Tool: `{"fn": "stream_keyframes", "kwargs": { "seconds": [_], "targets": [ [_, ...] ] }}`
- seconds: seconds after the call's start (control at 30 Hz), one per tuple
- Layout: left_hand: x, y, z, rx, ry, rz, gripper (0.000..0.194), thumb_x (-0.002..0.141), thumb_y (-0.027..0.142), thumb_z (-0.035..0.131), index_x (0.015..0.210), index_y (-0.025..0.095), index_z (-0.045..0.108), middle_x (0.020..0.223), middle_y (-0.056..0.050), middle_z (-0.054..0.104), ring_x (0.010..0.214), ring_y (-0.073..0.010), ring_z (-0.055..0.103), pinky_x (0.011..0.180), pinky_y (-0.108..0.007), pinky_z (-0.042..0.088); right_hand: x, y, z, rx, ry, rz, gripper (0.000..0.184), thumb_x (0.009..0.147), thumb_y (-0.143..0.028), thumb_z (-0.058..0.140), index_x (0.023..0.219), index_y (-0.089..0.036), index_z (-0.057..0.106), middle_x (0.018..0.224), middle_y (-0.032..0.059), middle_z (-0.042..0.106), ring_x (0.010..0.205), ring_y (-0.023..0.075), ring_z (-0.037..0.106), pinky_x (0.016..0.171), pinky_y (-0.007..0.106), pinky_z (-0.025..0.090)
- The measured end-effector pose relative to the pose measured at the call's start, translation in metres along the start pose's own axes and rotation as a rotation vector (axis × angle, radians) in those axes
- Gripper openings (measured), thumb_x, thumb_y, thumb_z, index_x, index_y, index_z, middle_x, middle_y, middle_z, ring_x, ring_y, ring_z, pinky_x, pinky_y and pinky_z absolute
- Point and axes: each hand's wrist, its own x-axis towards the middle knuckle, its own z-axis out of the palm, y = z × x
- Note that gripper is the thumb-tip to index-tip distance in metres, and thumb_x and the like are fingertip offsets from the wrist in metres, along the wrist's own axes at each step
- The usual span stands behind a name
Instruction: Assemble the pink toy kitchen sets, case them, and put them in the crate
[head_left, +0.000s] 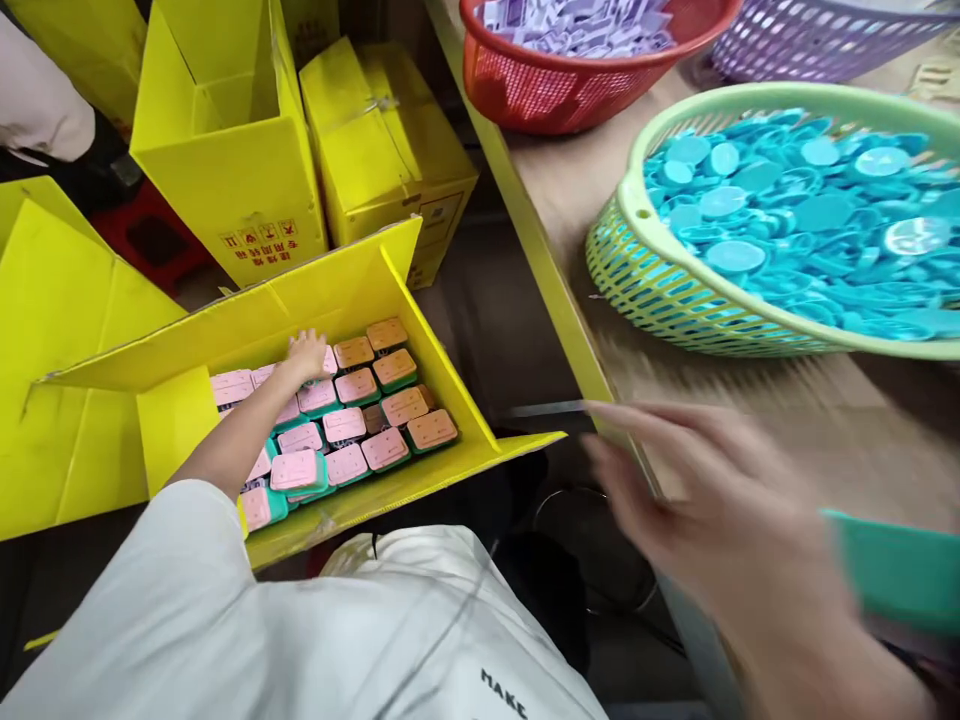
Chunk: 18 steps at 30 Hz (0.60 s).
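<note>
Over rounded pink blocks [298, 468], left hand [306, 357], grip unclear; right hand [712, 500] clasps thin strip [546, 408].

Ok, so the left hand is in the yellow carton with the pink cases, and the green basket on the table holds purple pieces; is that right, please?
Nearly: the green basket on the table holds turquoise pieces, not purple, as the head view shows. The left hand is in the yellow carton with the pink cases.

A pale brown wooden table [559, 190] with a yellow edge [541, 262] stands right; dark floor [487, 300] beside it, tall yellow cardboard box [232, 190] upper left.
</note>
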Motion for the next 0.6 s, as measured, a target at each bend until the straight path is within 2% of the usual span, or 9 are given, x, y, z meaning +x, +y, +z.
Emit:
{"fn": "stream_keyframes", "kwargs": {
  "seconds": [0.07,0.17,0.27,0.33,0.4,0.43,0.5,0.53,0.6],
  "targets": [
    [0.010,-0.015,0.037,-0.001,-0.001,-0.041,0.099,0.067,0.025,0.084,0.150,0.002,0.035,0.147,-0.033,0.043,0.134,-0.0464,0.041,0.110,-0.058,0.030,0.026,-0.018,0.039,-0.027,-0.132,-0.122,0.020,0.096,-0.020,0.056,0.113,-0.022,0.066,0.101,0.0089,0.067,0.088,0.0212,0.062,0.079,0.035,0.052],
    [0.020,-0.026,0.067,-0.025,0.016,-0.052,0.096,0.072,0.023,0.078,0.153,0.005,0.028,0.145,-0.029,0.048,0.132,-0.0409,0.045,0.113,-0.055,0.026,0.068,-0.042,0.109,-0.042,-0.444,-0.200,0.021,0.097,-0.020,0.049,0.107,-0.017,0.068,0.104,0.0120,0.067,0.097,0.0251,0.060,0.083,0.038,0.051],
    [0.025,-0.031,0.069,-0.060,0.059,-0.039,0.087,0.077,0.030,0.073,0.149,0.002,0.032,0.142,-0.027,0.052,0.131,-0.0386,0.047,0.114,-0.050,0.028,0.099,-0.055,0.166,-0.085,-0.647,-0.188,0.029,0.093,-0.018,0.053,0.121,-0.015,0.063,0.119,0.0156,0.063,0.113,0.0298,0.055,0.091,0.041,0.050],
    [0.022,-0.028,0.062,-0.112,0.113,0.025,0.091,0.076,0.036,0.073,0.149,0.003,0.031,0.146,-0.025,0.049,0.135,-0.0366,0.046,0.115,-0.046,0.029,0.111,-0.054,0.193,-0.096,-0.686,-0.165,0.051,0.087,-0.020,0.064,0.137,-0.017,0.053,0.140,0.0181,0.052,0.128,0.0344,0.045,0.096,0.046,0.049],
    [0.012,-0.024,0.052,-0.231,0.190,0.183,0.103,0.069,0.041,0.077,0.152,0.007,0.027,0.151,-0.022,0.045,0.137,-0.0350,0.044,0.117,-0.043,0.030,0.115,-0.048,0.211,-0.082,-0.683,-0.118,0.079,0.079,-0.025,0.075,0.149,-0.022,0.039,0.155,0.0192,0.035,0.139,0.0399,0.032,0.100,0.052,0.046],
    [0.005,-0.023,0.048,-0.308,0.222,0.281,0.108,0.065,0.043,0.080,0.153,0.009,0.027,0.152,-0.020,0.044,0.138,-0.0348,0.044,0.117,-0.043,0.031,0.115,-0.045,0.218,-0.054,-0.680,-0.093,0.090,0.076,-0.027,0.079,0.153,-0.023,0.034,0.156,0.0198,0.032,0.140,0.0410,0.031,0.101,0.054,0.046],
    [-0.010,-0.030,0.038,-0.476,0.217,0.448,0.114,0.061,0.044,0.082,0.155,0.014,0.025,0.152,-0.017,0.045,0.137,-0.0344,0.046,0.117,-0.044,0.034,0.114,-0.041,0.224,0.037,-0.689,-0.068,0.100,0.072,-0.031,0.083,0.155,-0.022,0.029,0.146,0.0206,0.041,0.131,0.0380,0.043,0.100,0.053,0.047],
    [-0.017,-0.039,0.035,-0.550,0.178,0.486,0.112,0.064,0.047,0.079,0.156,0.017,0.023,0.151,-0.016,0.046,0.137,-0.0332,0.047,0.116,-0.043,0.036,0.112,-0.041,0.223,0.080,-0.698,-0.070,0.100,0.071,-0.032,0.084,0.155,-0.021,0.030,0.138,0.0193,0.047,0.123,0.0352,0.049,0.099,0.050,0.049],
    [-0.028,-0.065,0.030,-0.632,0.092,0.434,0.107,0.073,0.052,0.073,0.159,0.019,0.018,0.152,-0.014,0.044,0.139,-0.0325,0.045,0.116,-0.045,0.037,0.108,-0.043,0.211,0.128,-0.690,-0.073,0.093,0.070,-0.032,0.083,0.151,-0.021,0.039,0.123,0.0154,0.053,0.112,0.0316,0.056,0.093,0.046,0.052]
  ]
}}
